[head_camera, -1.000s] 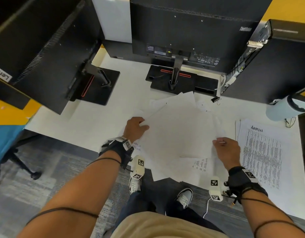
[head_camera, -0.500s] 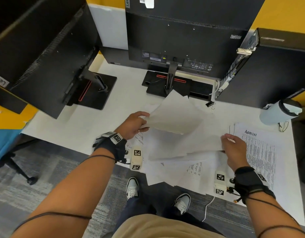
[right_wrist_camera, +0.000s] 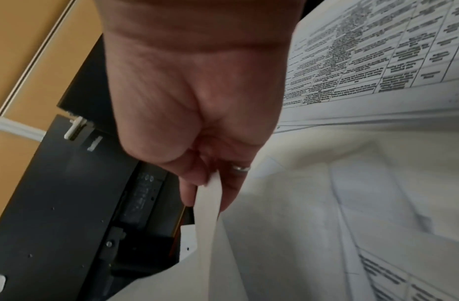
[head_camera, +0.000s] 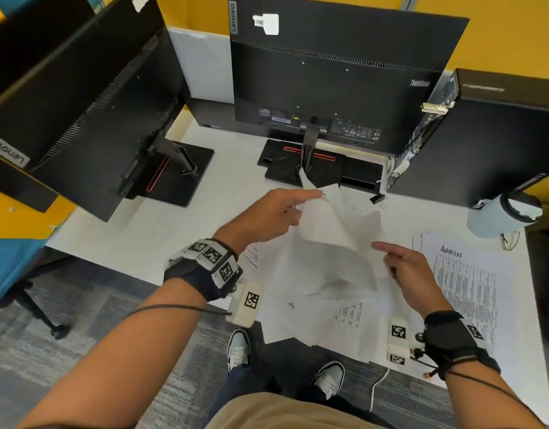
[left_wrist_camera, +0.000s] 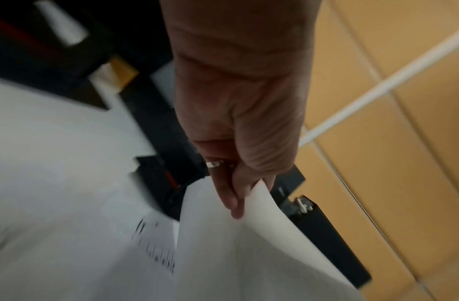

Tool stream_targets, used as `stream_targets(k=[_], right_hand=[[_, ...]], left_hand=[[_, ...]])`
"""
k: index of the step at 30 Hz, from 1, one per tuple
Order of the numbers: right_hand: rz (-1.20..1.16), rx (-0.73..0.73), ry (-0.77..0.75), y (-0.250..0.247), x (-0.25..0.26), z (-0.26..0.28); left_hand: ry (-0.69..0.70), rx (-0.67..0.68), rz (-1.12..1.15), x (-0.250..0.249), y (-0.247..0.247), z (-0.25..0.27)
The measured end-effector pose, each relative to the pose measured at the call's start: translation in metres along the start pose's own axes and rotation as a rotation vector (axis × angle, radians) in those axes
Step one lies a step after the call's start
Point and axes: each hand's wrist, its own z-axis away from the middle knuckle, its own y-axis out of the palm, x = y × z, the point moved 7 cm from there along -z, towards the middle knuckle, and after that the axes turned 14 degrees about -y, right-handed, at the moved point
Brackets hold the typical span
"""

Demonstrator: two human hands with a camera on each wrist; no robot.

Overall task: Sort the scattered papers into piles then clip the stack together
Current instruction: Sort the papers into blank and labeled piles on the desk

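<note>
White sheet (head_camera: pixel 329 224) hangs lifted above the loose papers (head_camera: pixel 326 305), pinched by left hand (head_camera: pixel 267 216) and right hand (head_camera: pixel 406 267). Sorting is under way; next, lay it squarely on the pile (head_camera: pixel 471 283) right of them (clip (head_camera: pixel 377 199) beyond, untouched).

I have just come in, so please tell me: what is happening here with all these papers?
A person is sorting papers at a desk. The left hand and right hand each pinch a sheet lifted above the scattered papers. A printed pile lies to the right. The binder clip sits unused near the monitor.
</note>
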Motion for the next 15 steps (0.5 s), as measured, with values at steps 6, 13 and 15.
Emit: stream_targets(k=[6, 13, 15], right_hand=[[0.125, 0.195, -0.169, -0.002, 0.046, -0.002], [0.489, -0.006, -0.587, -0.009, 0.124, -0.012], [0.553, -0.062, -0.646, -0.012, 0.153, -0.014]], left_hand=[[0.184, -0.442, -0.455, -0.040, -0.044, 0.004], [0.088, -0.767, -0.360, -0.055, -0.082, -0.001], [0.092, -0.731, -0.339, -0.060, -0.088, -0.004]])
